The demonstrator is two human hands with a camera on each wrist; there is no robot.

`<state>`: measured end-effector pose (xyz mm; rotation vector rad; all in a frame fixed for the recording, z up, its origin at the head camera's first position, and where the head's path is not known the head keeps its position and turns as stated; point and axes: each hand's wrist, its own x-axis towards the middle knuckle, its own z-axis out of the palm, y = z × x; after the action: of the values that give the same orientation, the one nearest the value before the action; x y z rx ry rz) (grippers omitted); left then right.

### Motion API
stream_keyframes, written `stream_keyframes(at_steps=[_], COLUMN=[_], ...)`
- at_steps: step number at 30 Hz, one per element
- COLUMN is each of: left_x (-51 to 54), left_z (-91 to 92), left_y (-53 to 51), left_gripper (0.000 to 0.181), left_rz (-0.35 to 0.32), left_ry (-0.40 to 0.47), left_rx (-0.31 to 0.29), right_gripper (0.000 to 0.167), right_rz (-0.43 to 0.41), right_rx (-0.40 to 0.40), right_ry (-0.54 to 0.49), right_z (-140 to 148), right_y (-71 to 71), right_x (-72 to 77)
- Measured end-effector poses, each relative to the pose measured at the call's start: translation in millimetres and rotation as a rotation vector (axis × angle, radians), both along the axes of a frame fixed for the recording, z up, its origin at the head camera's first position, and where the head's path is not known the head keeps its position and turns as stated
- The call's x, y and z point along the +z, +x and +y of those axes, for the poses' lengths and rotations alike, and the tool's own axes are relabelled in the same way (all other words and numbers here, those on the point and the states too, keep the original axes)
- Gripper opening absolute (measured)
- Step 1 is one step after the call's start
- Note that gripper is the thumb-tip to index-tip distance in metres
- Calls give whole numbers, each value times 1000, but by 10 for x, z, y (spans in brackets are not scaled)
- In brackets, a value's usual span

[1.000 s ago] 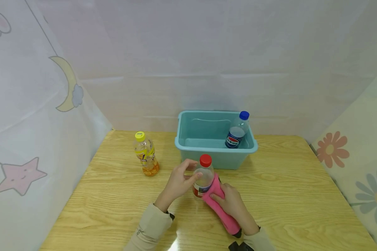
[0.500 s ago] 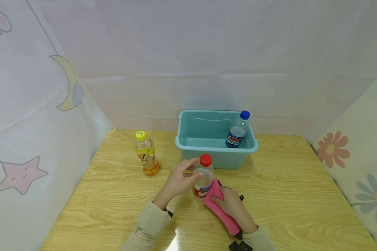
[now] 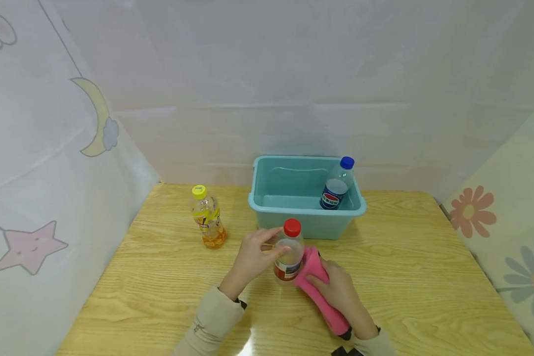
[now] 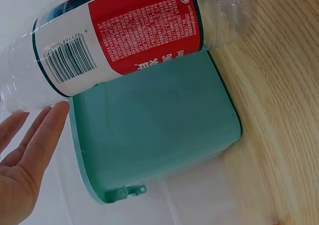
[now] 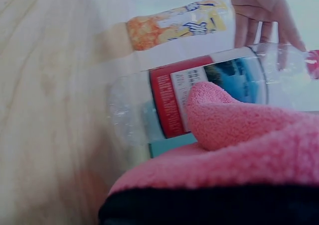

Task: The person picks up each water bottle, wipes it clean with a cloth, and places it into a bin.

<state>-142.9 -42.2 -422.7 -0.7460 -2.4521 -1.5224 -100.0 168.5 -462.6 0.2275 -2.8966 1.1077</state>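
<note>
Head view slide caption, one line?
Left hand holds red-capped bottle upright; right hand holds pink cloth beside it.

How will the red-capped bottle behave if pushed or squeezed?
The red-capped bottle may tip if pushed near its cap, since it stands upright and is tall for its width. If knocked over, it would probably roll, given its round body. It likely gives when squeezed: the clear wall looks like thin plastic.

Here's the wooden table (image 3: 427, 277), yellowish and grained, a bright glare (image 3: 246, 345) of light down at the front! Behind it, a pale, creased backdrop (image 3: 293, 74). Over on the left sheet (image 3: 26, 148), a yellow moon (image 3: 101, 109), a cloud (image 3: 111, 134), a pink star (image 3: 32, 246); across on the right, a red flower (image 3: 480, 212) and a grey-blue one (image 3: 528, 257)!
</note>
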Motion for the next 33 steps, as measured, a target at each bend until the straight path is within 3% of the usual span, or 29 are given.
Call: stream_keyframes(at_steps=[4,11,14,17,23,29,33], left_x=[-17,-64,-58,-41,-30,-59,-72], left_z=[43,148,178,190,191,164,140], left_y=[29,69,84,98,109,83,42], left_gripper=[44,45,45,45,46,58,46], left_rz=[88,326,365,360,284,329,275], left_ry=[14,-61,-83,-92,-102,-94,13], left_rx=[47,177,210,219,215,227,126], right_gripper=[24,24,26,28,31,33,37], right_rz=[32,123,153,185,276,348,363], right_rx=[-18,-37,-52,-65,-62,-67,-82], right_ry=[-14,-63,-75,-82,-99,-112,-127], right_z=[42,77,74,67,63,33,-15], right_y=[23,86,117,140,143,142,139], right_x=[65,211,287,364,443,500,549])
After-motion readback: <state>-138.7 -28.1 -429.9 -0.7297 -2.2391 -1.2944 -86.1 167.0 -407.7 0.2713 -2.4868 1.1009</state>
